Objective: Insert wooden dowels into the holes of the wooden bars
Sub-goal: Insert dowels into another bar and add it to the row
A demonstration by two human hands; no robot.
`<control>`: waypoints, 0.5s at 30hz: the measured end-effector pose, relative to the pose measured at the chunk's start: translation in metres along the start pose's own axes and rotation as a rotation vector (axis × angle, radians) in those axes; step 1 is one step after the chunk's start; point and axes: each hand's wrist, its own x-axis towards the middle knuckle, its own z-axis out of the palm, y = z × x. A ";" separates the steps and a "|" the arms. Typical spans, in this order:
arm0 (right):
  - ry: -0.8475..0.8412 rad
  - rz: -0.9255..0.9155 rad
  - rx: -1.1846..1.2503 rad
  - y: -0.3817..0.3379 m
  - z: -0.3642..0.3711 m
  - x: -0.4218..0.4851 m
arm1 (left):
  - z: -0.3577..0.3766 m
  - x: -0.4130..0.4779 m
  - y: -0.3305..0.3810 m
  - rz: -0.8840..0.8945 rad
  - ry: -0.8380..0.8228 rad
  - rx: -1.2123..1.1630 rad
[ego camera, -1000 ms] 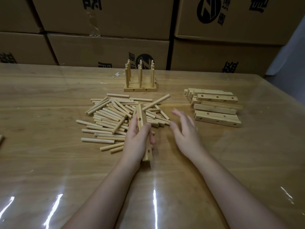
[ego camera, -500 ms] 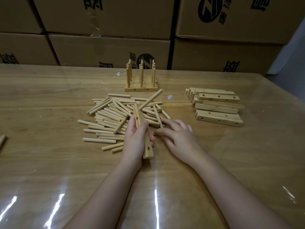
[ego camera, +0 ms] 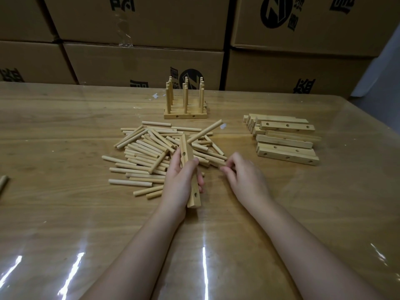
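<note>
left hand (ego camera: 180, 182) grip wrapped round drilled bar (ego camera: 187, 156), right hand (ego camera: 246, 178) narrow, pinching a dowel (ego camera: 214, 162) at pile (ego camera: 147, 152) edge; glossy wooden table (ego camera: 65, 213), cardboard boxes (ego camera: 140, 61) behind.

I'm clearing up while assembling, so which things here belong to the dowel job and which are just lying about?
Job: wooden bar in left hand, right hand, dowel pile, stacked drilled bars, finished dowel rack.
Lying about: cardboard boxes, white scraps, stray dowel at left edge.
</note>
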 end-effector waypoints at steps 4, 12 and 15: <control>-0.047 0.063 0.284 0.002 -0.001 0.000 | -0.001 0.001 -0.001 0.009 -0.022 0.001; 0.043 0.044 0.751 -0.005 -0.015 -0.003 | -0.006 0.007 -0.009 -0.006 0.007 -0.051; -0.033 -0.055 0.746 -0.017 -0.016 -0.007 | -0.008 0.008 -0.012 0.003 0.012 -0.014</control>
